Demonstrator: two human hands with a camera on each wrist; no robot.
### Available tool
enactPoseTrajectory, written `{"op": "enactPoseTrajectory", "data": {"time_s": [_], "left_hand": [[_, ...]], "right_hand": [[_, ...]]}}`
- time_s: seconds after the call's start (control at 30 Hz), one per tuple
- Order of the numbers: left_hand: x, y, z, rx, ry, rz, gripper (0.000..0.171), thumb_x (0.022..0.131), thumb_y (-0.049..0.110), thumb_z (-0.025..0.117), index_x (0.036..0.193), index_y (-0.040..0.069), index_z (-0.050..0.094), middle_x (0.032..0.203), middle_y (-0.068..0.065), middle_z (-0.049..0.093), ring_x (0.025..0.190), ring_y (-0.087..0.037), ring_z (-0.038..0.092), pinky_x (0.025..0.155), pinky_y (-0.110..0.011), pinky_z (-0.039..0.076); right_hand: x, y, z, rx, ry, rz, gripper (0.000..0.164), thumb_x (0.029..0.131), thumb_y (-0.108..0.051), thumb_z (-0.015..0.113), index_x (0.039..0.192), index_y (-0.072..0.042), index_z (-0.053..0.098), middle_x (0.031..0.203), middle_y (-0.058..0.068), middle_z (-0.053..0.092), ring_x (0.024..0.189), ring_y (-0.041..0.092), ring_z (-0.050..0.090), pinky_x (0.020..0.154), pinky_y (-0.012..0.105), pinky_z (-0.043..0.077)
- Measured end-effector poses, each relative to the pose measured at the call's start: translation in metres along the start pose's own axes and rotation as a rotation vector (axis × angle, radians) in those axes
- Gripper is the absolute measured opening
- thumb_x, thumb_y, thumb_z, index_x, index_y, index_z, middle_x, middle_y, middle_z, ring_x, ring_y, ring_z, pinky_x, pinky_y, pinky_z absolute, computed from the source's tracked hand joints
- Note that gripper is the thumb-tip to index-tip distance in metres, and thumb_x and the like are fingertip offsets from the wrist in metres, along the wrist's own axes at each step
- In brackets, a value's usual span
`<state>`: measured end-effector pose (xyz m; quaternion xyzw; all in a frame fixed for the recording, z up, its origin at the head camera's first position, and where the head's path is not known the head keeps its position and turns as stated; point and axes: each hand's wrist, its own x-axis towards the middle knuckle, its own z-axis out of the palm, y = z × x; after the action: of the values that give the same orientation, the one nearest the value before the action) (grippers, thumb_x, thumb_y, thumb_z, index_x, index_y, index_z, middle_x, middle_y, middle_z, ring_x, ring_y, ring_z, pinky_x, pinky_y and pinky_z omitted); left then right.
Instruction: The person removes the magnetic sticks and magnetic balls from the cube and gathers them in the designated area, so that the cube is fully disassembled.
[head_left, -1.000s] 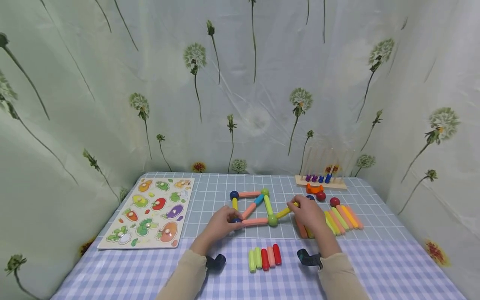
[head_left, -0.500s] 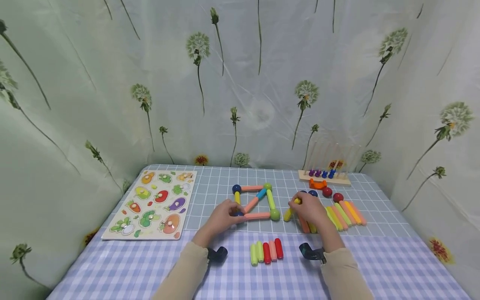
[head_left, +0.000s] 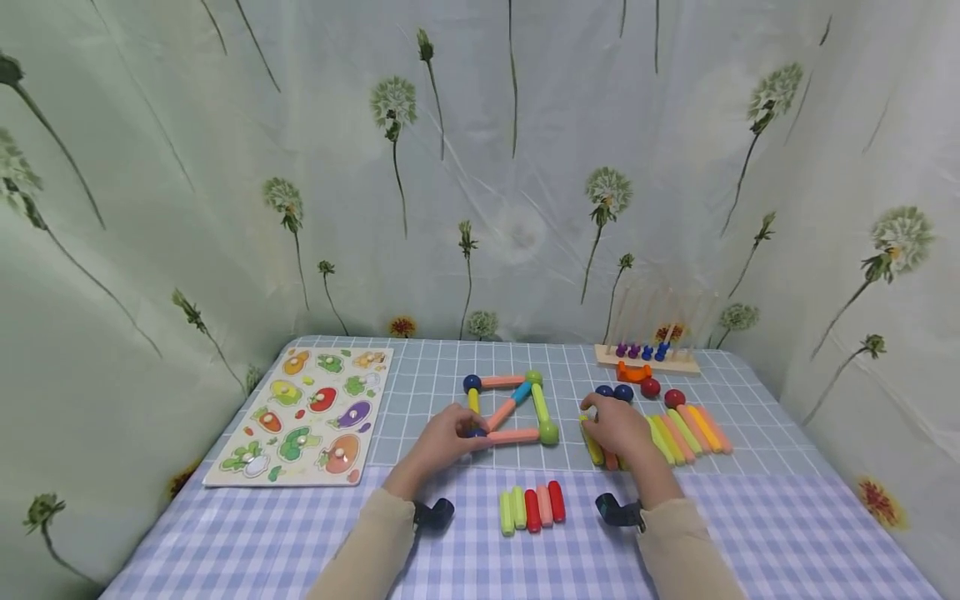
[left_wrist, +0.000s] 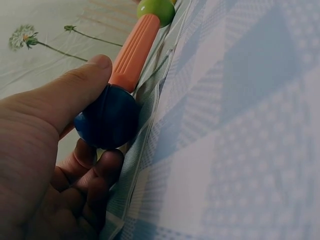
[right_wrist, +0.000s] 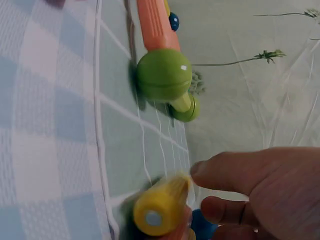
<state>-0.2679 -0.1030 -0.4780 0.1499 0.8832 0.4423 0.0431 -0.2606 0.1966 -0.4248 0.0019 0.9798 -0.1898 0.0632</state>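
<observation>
My left hand (head_left: 444, 437) pinches a dark blue ball (left_wrist: 107, 117) between thumb and fingers, at the near left corner of a toy frame of magnetic rods and balls. From that ball a salmon rod (head_left: 513, 436) runs to a green ball (head_left: 549, 432). A lime rod (head_left: 540, 404), a yellow rod (head_left: 473, 401) and a diagonal of salmon and blue rods make up the rest. My right hand (head_left: 618, 429) hovers at the right over a loose yellow rod (right_wrist: 159, 211), which looks blurred in the right wrist view. Its thumb and fingers are parted, with nothing between them.
Right of the frame lies a row of coloured rods (head_left: 686, 433), with red balls (head_left: 674, 398) and blue balls (head_left: 623, 393) behind. A wooden peg rack (head_left: 648, 358) stands farther back. Several short rods (head_left: 532, 509) lie in front; a vegetable puzzle board (head_left: 300, 417) is at left.
The yellow rod came away from the green ball, moved right in my right hand, and was let go beside the other rods. My left hand stayed on the blue ball.
</observation>
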Motion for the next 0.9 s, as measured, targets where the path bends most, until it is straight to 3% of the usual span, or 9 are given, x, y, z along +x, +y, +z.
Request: {"op": "enactPoseTrajectory", "data": {"time_s": [0.13, 0.3, 0.43, 0.57, 0.7, 0.9], "left_hand": [[0.0007, 0.0008, -0.0027, 0.015, 0.013, 0.006, 0.019, 0.083, 0.035, 0.081, 0.098, 0.027, 0.073, 0.096, 0.002, 0.058, 0.086, -0.016, 0.052, 0.076, -0.03, 0.045], [0.0031, 0.0023, -0.0052, 0.022, 0.023, 0.024, 0.019, 0.083, 0.035, 0.081, 0.098, 0.026, 0.073, 0.097, 0.002, 0.058, 0.087, -0.016, 0.053, 0.077, -0.03, 0.045], [0.0031, 0.002, -0.0036, 0.003, 0.018, 0.015, 0.019, 0.083, 0.034, 0.082, 0.098, 0.025, 0.073, 0.099, 0.001, 0.058, 0.087, -0.017, 0.053, 0.076, -0.03, 0.046], [0.0018, 0.0002, -0.0007, 0.025, 0.019, 0.024, 0.019, 0.083, 0.033, 0.082, 0.099, 0.025, 0.074, 0.097, 0.002, 0.058, 0.086, -0.016, 0.052, 0.075, -0.029, 0.045], [-0.0001, -0.0004, 0.0025, -0.014, -0.006, 0.019, 0.02, 0.084, 0.033, 0.081, 0.1, 0.024, 0.073, 0.1, 0.002, 0.06, 0.089, -0.015, 0.053, 0.078, -0.03, 0.046], [0.0, 0.0022, -0.0003, 0.017, 0.017, 0.004, 0.018, 0.083, 0.034, 0.081, 0.098, 0.026, 0.074, 0.096, 0.001, 0.058, 0.087, -0.017, 0.052, 0.076, -0.031, 0.044]], "right_hand": [[0.0, -0.0006, -0.0024, 0.001, -0.03, -0.045, 0.03, 0.091, -0.024, 0.072, 0.119, -0.016, 0.065, 0.09, 0.006, 0.063, 0.067, 0.02, 0.056, 0.065, 0.03, 0.048], [-0.0001, -0.0026, -0.0071, -0.034, -0.074, -0.09, 0.022, 0.086, -0.023, 0.078, 0.106, -0.018, 0.069, 0.09, 0.004, 0.063, 0.072, 0.019, 0.055, 0.07, 0.033, 0.048], [-0.0009, -0.0013, -0.0067, -0.044, -0.082, -0.09, 0.022, 0.086, -0.021, 0.078, 0.106, -0.017, 0.07, 0.092, 0.005, 0.064, 0.074, 0.019, 0.055, 0.072, 0.034, 0.05], [-0.0042, 0.0016, -0.0032, -0.014, -0.105, -0.075, 0.022, 0.086, -0.019, 0.077, 0.106, -0.016, 0.069, 0.091, 0.006, 0.062, 0.066, 0.019, 0.056, 0.066, 0.031, 0.049], [-0.0077, 0.004, -0.0003, 0.0, -0.1, -0.065, 0.022, 0.086, -0.019, 0.077, 0.106, -0.015, 0.07, 0.09, 0.006, 0.062, 0.061, 0.02, 0.057, 0.062, 0.029, 0.047], [-0.0046, -0.0052, 0.0022, 0.011, -0.022, -0.148, 0.035, 0.088, -0.025, 0.076, 0.121, -0.019, 0.066, 0.099, 0.004, 0.065, 0.082, 0.018, 0.056, 0.074, 0.034, 0.052]]}}
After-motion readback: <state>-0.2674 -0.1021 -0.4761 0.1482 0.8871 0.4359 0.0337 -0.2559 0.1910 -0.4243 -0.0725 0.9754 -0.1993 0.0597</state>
